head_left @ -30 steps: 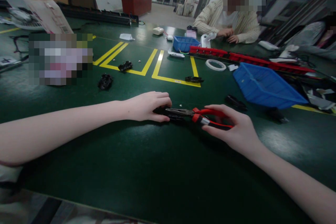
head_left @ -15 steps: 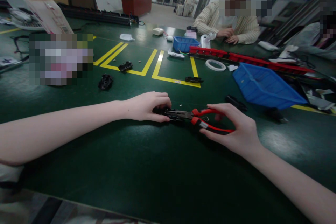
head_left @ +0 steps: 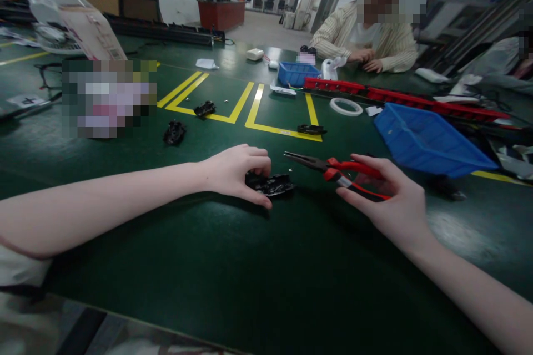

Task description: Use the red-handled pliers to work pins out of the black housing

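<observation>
My left hand [head_left: 237,173] rests on the green table [head_left: 258,266] with its fingers curled round a small black plastic part [head_left: 271,184], pinning it down. To the right, my right hand [head_left: 385,199] grips the red handles of needle-nose pliers [head_left: 333,169]. The pliers' jaws point left and hang just above the table, a short way up and to the right of the black part, not touching it.
Other black parts [head_left: 174,132] lie near yellow floor-tape lines [head_left: 250,113]. A tilted blue bin [head_left: 425,138] stands at the right, a smaller blue bin [head_left: 296,73] and long red rails [head_left: 400,97] behind. A person in a striped shirt [head_left: 366,39] sits across the table.
The pliers have come off the black part and moved up and to the right with my right hand. My left hand still holds the part down.
</observation>
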The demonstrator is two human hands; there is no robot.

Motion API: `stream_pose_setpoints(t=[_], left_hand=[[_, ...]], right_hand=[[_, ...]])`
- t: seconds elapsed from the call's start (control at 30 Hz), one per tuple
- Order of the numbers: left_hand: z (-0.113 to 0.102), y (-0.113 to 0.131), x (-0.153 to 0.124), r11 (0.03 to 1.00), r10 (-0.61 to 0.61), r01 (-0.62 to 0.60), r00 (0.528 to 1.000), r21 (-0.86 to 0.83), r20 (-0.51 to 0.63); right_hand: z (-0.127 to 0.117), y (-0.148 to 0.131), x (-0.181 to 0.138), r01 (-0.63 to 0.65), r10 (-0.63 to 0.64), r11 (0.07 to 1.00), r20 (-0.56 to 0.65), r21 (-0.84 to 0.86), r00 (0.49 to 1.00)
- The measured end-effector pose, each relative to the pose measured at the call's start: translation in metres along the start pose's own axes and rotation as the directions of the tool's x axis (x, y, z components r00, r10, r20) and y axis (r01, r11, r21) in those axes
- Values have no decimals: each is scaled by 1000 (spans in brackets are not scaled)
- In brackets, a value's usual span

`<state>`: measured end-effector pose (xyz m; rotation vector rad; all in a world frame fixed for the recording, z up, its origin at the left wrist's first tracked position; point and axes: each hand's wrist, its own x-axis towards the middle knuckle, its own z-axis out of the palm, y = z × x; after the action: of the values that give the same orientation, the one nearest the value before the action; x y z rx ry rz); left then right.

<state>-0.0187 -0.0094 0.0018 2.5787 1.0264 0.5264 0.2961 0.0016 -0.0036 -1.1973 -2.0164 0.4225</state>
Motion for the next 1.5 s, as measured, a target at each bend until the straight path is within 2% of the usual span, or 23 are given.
stream_pose_setpoints(t=[0.17,0.4,0.53,0.63,0.7,0.77,0.87,1.03,1.13,1.23,1.33,1.5], left_hand=[[-1,0,0,997,46,-46,999,56,8],[-3,7,-3,992,99,-100,995,70,17],[-4,10,-6,994,104,-101,993,39,-60],[-4,9,-6,988,153,-154,981,0,-115],[-4,9,-4,975,222,-222,974,7,-53],[-4,9,-1,957,288,-290,955,25,64],[-3,9,2,940,325,-338,927,40,186],[-1,9,2,941,316,-335,921,50,226],[0,9,1,952,280,-297,940,67,195],[0,10,1,962,250,-263,955,69,159],[0,9,1,964,249,-260,956,53,155],[0,10,1,964,251,-260,957,49,148]], right_hand=[[1,4,1,8,-7,1000,31,-19,1000],[-2,7,8,72,-70,987,18,-145,997],[-2,9,9,105,-99,979,42,-176,994],[-1,13,10,122,-109,972,77,-200,991],[0,15,11,116,-93,969,114,-218,989],[1,18,12,117,-82,962,150,-248,985],[0,23,14,145,-91,942,185,-303,979],[-1,28,14,147,-87,939,198,-311,976],[-3,25,14,143,-88,928,172,-344,981],[-7,14,15,208,-161,876,142,-435,977],[-12,1,16,290,-261,772,133,-566,956],[-18,-9,15,420,-376,591,225,-689,899]])
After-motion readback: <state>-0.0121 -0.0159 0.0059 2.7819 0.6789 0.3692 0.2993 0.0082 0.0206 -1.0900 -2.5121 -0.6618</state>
